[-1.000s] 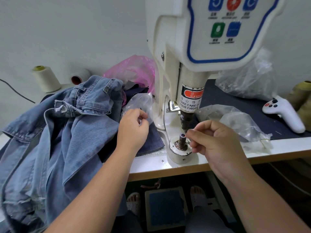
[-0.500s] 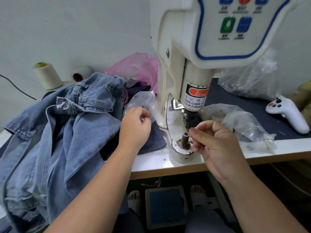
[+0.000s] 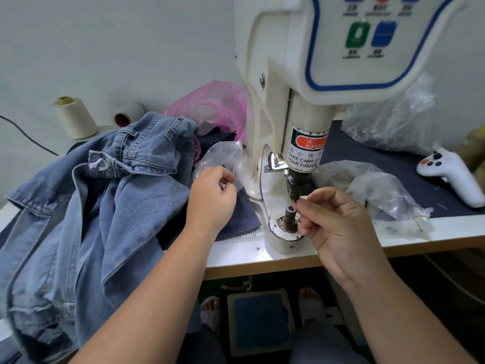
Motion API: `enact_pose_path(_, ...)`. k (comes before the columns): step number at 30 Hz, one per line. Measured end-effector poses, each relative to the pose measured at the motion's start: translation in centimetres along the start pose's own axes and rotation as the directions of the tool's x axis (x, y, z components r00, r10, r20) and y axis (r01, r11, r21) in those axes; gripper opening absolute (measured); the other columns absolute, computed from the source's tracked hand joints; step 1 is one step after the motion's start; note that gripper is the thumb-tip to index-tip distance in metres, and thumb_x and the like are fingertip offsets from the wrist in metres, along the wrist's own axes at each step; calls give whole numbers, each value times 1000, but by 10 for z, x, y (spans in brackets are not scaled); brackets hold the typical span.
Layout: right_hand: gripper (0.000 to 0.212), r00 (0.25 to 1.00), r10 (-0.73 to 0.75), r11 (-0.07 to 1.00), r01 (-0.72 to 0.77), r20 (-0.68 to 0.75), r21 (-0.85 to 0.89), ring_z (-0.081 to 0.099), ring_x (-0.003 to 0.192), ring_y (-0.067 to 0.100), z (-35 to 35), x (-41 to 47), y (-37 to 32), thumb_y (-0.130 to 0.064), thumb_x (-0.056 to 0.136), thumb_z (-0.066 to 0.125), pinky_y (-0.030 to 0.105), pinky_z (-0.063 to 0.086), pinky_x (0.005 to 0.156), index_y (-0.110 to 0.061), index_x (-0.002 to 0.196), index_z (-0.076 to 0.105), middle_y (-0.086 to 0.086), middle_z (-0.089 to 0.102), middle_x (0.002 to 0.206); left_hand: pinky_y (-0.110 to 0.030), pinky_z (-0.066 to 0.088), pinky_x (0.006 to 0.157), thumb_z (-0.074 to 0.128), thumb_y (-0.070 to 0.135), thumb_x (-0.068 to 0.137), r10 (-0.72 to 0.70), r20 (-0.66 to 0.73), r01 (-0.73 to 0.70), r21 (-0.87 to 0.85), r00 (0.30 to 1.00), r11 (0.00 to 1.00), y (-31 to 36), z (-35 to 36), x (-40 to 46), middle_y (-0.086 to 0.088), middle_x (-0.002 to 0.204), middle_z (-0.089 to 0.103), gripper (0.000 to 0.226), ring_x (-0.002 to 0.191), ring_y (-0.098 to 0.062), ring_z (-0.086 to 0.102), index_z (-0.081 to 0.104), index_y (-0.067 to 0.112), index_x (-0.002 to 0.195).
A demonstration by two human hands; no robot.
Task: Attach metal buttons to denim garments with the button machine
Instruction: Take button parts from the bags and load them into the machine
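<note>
Right hand (image 3: 338, 227) grip pinched at lower die post (image 3: 289, 215) of button machine (image 3: 309, 106), near table (image 3: 236, 256) front edge; button part likely being seated, item hidden. Left hand (image 3: 211, 198) fingers curled in clear bag (image 3: 223, 158), likely fetching buttons; contents unclear. Denim garment (image 3: 86, 206) heaped at left edge, waiting.

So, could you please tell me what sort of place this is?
Probably a small garment workshop: a button machine stands on the bench, a pile of denim garments lies beside it, and thread cones sit by the wall.
</note>
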State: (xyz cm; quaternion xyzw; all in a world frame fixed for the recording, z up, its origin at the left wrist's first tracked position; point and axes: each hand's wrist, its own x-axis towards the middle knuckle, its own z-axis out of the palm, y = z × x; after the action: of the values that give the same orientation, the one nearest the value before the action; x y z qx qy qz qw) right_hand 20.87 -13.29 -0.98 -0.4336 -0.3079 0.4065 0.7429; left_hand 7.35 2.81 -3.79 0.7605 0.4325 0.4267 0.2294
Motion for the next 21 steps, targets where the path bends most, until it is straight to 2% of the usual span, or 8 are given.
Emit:
enact_pose_path(6, 15, 998, 57, 998, -57, -38, -16, 54, 49, 13, 4, -2, -4, -8, 62, 78, 21, 47, 48, -21, 64, 71, 9, 64, 66, -14, 38, 67, 56, 2, 86, -2, 0, 2, -2, 1000, 1000, 0, 0, -1, 11, 79, 51, 15, 74, -5, 49, 64, 14, 85)
enact_pose_path(10, 33, 996, 55, 994, -61, -76, -85, 56, 50, 13, 6, 1, -7, 8, 78, 71, 21, 47, 48, -21, 63, 69, 7, 65, 64, -17, 39, 67, 56, 2, 86, 3, 0, -3, 0, 1000, 1000, 0, 0, -1, 11, 80, 52, 15, 72, -7, 49, 65, 14, 85)
enact_pose_path(13, 32, 992, 78, 996, -81, -103, -27, 54, 47, 13, 9, 1, -9, 10, 77, 69, 20, 46, 46, -19, 63, 67, 8, 63, 61, -15, 38, 66, 56, 2, 86, 4, 0, -4, 1, 1000, 1000, 0, 0, -1, 12, 81, 52, 15, 74, -6, 49, 64, 14, 85)
enact_pose_path(18, 19, 974, 168, 982, -152, -152, 113, 55, 47, 10, 17, -2, -10, 2, 61, 74, 19, 46, 43, -13, 66, 63, 10, 63, 64, -14, 38, 66, 56, 1, 86, 3, -3, -3, -7, 1000, 1000, 1, 0, -1, 13, 80, 51, 15, 70, -5, 48, 64, 14, 85)
enact_pose_path(21, 28, 958, 211, 971, -182, -196, 158, 54, 46, 10, 20, -2, -12, 10, 72, 70, 19, 45, 42, -14, 61, 63, 15, 62, 70, -12, 37, 65, 56, 0, 86, -2, -2, 2, -11, 1000, 1000, 1, 0, 0, 12, 80, 52, 16, 70, -5, 48, 64, 14, 84)
